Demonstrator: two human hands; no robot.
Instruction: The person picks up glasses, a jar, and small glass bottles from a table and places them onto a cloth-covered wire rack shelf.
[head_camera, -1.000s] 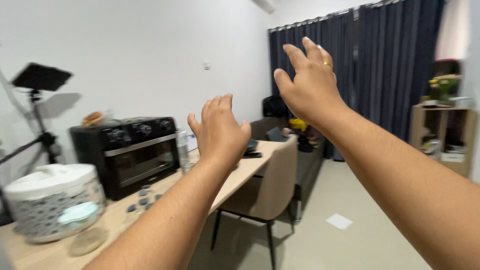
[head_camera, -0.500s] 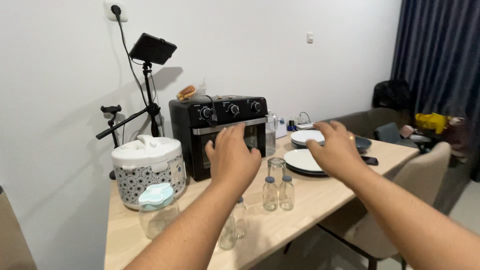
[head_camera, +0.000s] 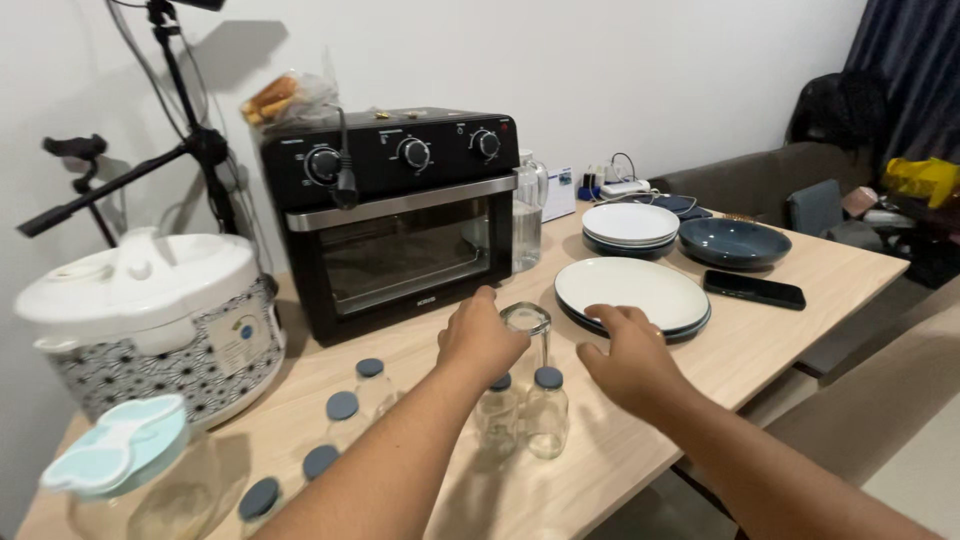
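Six small capped bottles (head_camera: 547, 410) stand on the wooden table (head_camera: 760, 330), four at left, two beside one drinking glass (head_camera: 527, 335). Left hand (head_camera: 480, 340) curls loosely against that glass, apparently touching it; right hand (head_camera: 628, 362), fingers spread, rests by the plate (head_camera: 630, 290). Behind stand a rice cooker (head_camera: 140, 315), an oven (head_camera: 395, 215) and a white wall.

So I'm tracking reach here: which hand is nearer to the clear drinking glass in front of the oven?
Left. The left hand has its fingers right at the drinking glass; the right hand hovers just to its right, beside the plate.
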